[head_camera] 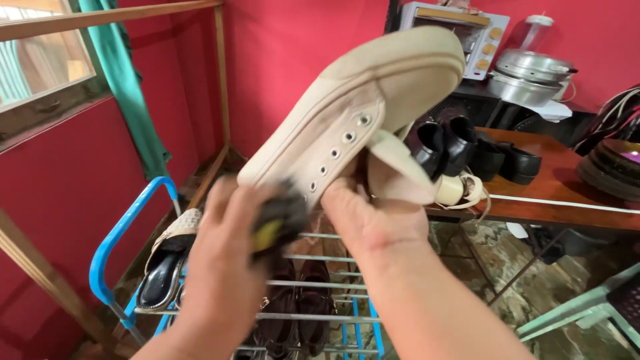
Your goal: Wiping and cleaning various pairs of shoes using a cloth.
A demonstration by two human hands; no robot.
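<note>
My right hand (377,220) grips a cream canvas shoe (360,107) by its open tongue end, holding it up with the toe pointing away to the upper right. The shoe has metal eyelets and no laces. My left hand (223,267) holds a dark scrubbing pad with a yellow side (277,220) pressed against the shoe's side near the heel. The pad is blurred.
Below the hands stands a blue and metal shoe rack (127,227) with a woven slip-on (167,257) and dark brown shoes (300,307). A wooden table (560,187) to the right carries black shoes (460,147), a toaster oven (460,33) and steel pots (530,73). Red walls surround.
</note>
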